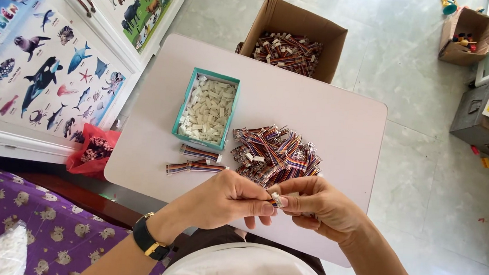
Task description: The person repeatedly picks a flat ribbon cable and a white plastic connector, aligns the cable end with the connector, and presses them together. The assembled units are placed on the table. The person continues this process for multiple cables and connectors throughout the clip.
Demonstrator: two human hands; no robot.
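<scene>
A: What sits in the grip?

B: A small white plastic connector (277, 200) on a short multicoloured ribbon wire. The fingertips of the left hand (229, 199) and the right hand (319, 205) are pinched together on it from either side, low over the near edge of the pale pink rectangular tabletop (344, 122).

A: So both hands are clamped on that one piece?

B: Yes, thumbs and forefingers meet on it; how much wire hangs behind the fingers I cannot tell. A black wristwatch with a gold buckle (148, 240) sits on the left wrist.

A: What lies closest beyond the grip?

B: Just past the knuckles, a loose heap of striped ribbon wires with white ends (275, 151) lies on the tabletop. To the left of the grip lie two single striped wire lengths (196, 160), one above the other.

A: And farther out?

B: Beyond those two, a teal open cardboard tray of small white plastic housings (207, 110). Well beyond the heap, off the far edge of the tabletop, a brown cardboard box (297, 22) stands on the floor with more striped wires in it. Far to the left of the grip, a red plastic bag (93, 149) sags by a white cabinet bearing a sea-animal poster (35, 68). A grey metal case (487, 124) stands on the tiled floor far to the right.
</scene>
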